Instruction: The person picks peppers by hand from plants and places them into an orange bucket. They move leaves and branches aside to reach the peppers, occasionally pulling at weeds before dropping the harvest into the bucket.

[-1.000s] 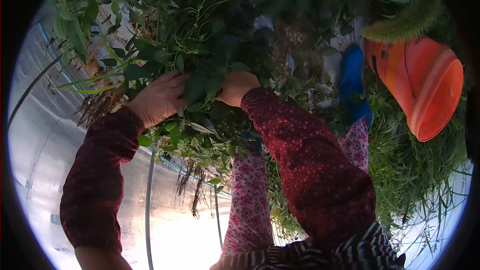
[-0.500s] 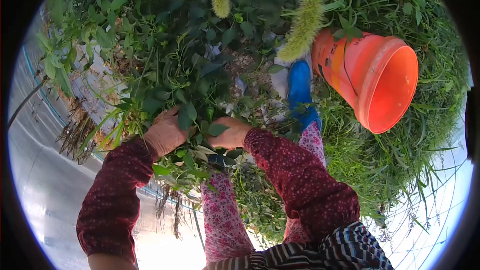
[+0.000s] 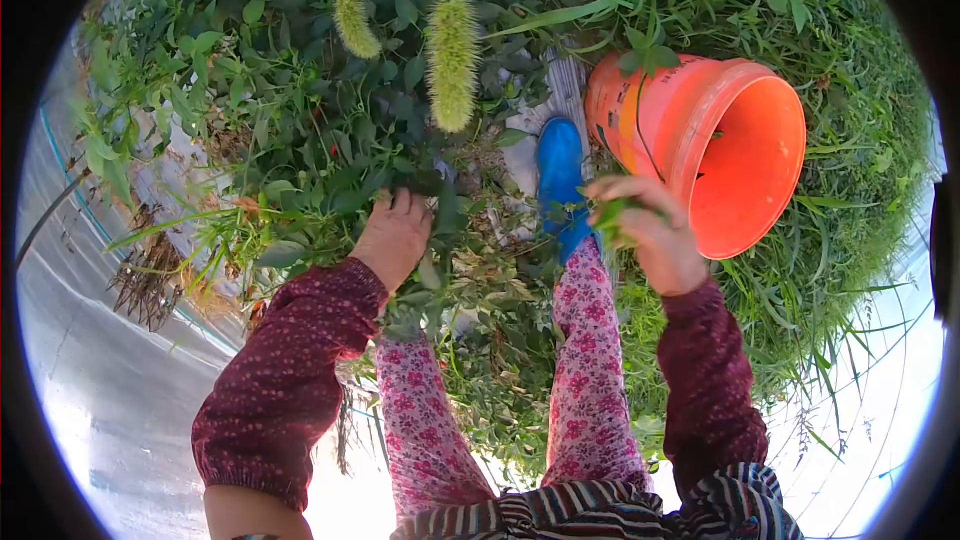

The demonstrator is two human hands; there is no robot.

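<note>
Among the dark green leaves left of centre is my left hand [image 3: 395, 237]; its fingertips reach into the plants [image 3: 290, 155], and what they touch is hidden. My right hand [image 3: 652, 230] is raised beside the orange bucket [image 3: 660, 120], its fingers closed on a small bunch of green leaves [image 3: 612, 215]. The bucket lies tilted, its open mouth facing right and down toward me. A few small green bits show inside it.
A blue boot [image 3: 561, 175] stands between the plants and the bucket. Fuzzy green seed heads [image 3: 452, 65] hang at the top. Tall grass [image 3: 860, 130] surrounds the bucket on the right. Plastic sheeting [image 3: 90, 310] lies along the left side.
My right hand has left the plants and moved right to the bucket, holding green leaves. My left hand has shifted slightly right and up. Small green bits now show inside the bucket.
</note>
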